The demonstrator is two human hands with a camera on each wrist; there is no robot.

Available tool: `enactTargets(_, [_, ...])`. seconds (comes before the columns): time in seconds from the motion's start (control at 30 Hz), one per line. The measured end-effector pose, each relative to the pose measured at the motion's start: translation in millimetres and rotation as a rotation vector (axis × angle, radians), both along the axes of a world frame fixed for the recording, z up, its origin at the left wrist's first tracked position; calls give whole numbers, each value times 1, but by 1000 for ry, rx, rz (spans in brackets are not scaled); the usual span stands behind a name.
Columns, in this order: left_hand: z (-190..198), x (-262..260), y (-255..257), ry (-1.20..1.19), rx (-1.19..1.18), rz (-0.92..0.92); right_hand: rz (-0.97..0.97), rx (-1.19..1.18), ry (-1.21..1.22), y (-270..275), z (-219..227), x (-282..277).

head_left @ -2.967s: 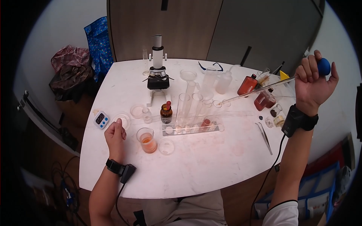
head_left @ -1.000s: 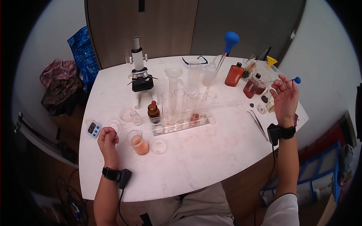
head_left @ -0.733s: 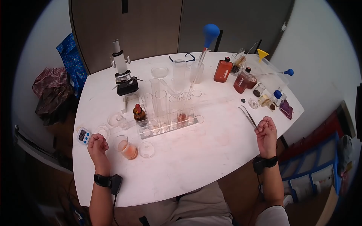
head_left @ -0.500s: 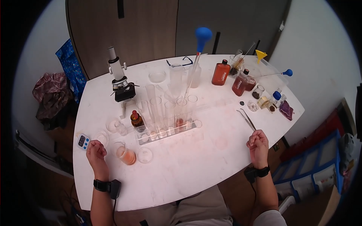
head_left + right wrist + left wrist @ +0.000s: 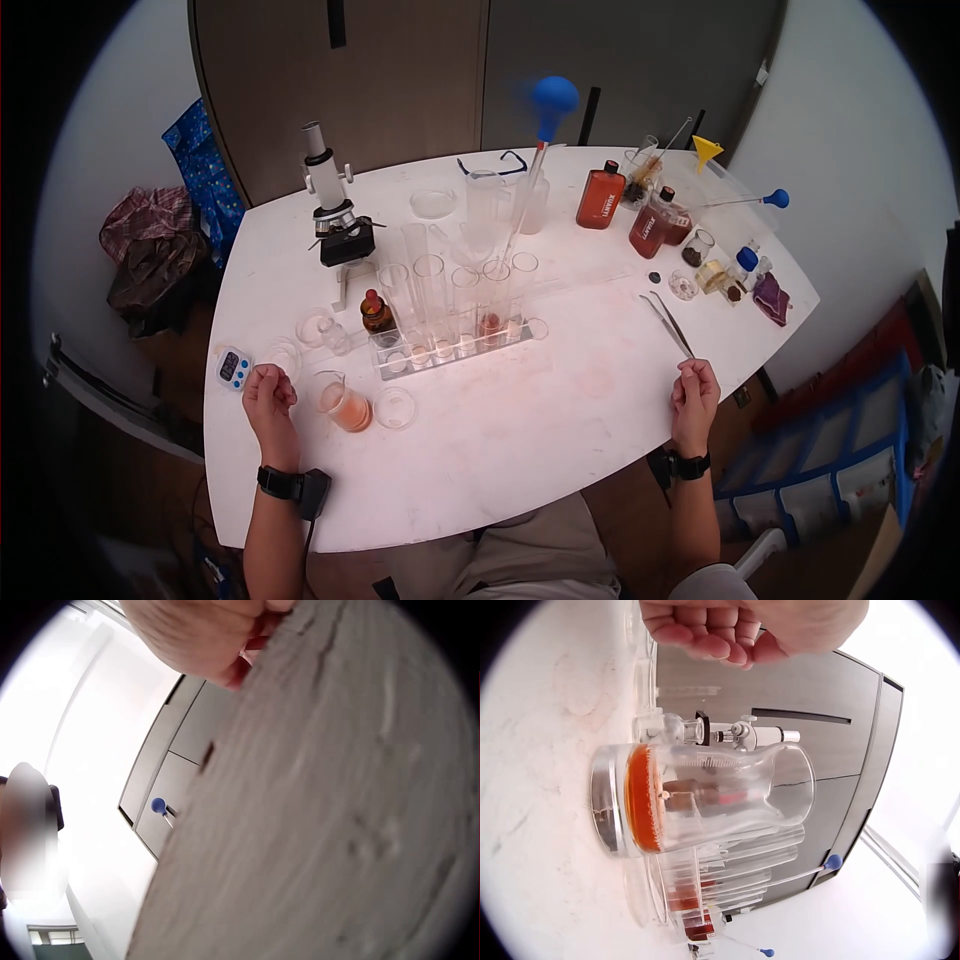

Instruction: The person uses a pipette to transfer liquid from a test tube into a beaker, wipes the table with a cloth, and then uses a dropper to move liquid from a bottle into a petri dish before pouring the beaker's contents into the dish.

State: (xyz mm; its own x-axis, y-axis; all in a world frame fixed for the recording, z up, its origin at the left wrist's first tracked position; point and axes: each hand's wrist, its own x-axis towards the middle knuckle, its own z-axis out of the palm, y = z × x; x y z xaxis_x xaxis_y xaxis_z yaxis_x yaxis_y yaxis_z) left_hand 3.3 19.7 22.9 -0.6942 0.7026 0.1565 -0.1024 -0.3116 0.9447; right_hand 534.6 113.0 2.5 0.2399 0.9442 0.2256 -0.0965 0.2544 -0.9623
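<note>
My left hand [image 5: 270, 408] rests at the table's left side with loosely curled fingers and nothing in them. Right of it stands a glass beaker [image 5: 347, 408] of orange liquid, large in the left wrist view. My right hand [image 5: 693, 405], fingers also loosely bent and empty, lies near the right table edge, just below metal tweezers [image 5: 668, 325]. In the middle, several tall test tubes [image 5: 430, 285] stand in a clear rack [image 5: 455, 355]. A glass pipette with a blue rubber bulb [image 5: 555, 95] leans upright in one tube. Mostly the table's edge fills the right wrist view.
A digital timer [image 5: 233, 369] sits beside my left hand. Behind the rack are a brown dropper bottle [image 5: 377, 315], a microscope [image 5: 338, 215] and a petri dish [image 5: 433, 204]. Red-brown bottles [image 5: 601, 196], small jars and a purple cloth [image 5: 771, 298] stand at right.
My right hand has let go of the pipette's blue bulb and come down to the right table edge. The pipette now stands in a tube. My left hand stays near the timer.
</note>
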Motion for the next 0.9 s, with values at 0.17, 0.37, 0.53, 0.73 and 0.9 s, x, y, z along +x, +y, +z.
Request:
enactTargets(0.17, [0,-1,-2,143,-83,2,-50,-17,-38,-3,1,-1])
enactTargets(0.37, [6,4,-9,82,44,-73,2,12,-71,0,-5,1])
enactTargets(0.53, [20,10,-12,259,52,-277,17,26,-89,0,-5,2])
enactTargets(0.73, [31,28,-17,480,-97,-431,10,25,-142,2,-7,3])
enactTargets(0.9, [20,26,-16,692,-103,-445,-11,33,-203,1,-2,-3])
